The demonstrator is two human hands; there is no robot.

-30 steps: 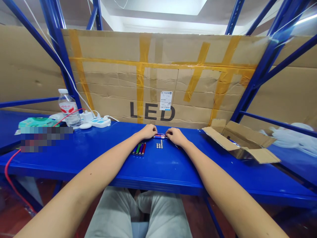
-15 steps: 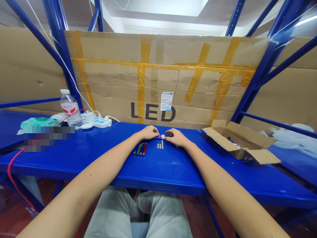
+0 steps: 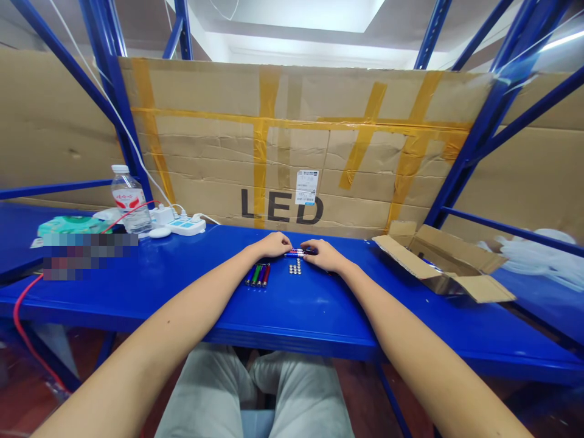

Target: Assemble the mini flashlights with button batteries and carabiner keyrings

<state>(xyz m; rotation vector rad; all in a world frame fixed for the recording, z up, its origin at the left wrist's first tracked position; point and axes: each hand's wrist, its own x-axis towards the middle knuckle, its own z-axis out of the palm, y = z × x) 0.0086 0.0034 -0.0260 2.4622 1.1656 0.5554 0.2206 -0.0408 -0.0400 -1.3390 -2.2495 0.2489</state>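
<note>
My left hand [image 3: 275, 244] has its fingers closed at the left end of small, shiny penlight-like tubes [image 3: 296, 252], coloured blue and red with silver parts. At their right end, my right hand [image 3: 323, 255] is closed, its fingertips bent around a dark end piece. The fingers partly hide these tubes, and whether they are separate or joined is too small to tell. Several round silver button cells [image 3: 295, 268] lie in short rows just in front of the hands. Left of them, several coloured penlights [image 3: 258, 275] in blue, green and red lie side by side.
An open cardboard box [image 3: 444, 258] stands on the right of the blue table [image 3: 292, 316]. On the left are a water bottle [image 3: 129, 201], a power strip [image 3: 187, 225] with cables and a green packet [image 3: 75, 224]. A large cardboard panel [image 3: 205, 152] rises behind.
The fingers of my right hand have shifted slightly around the right end of the tubes, and a dark end shows more there. My left hand has barely moved.
</note>
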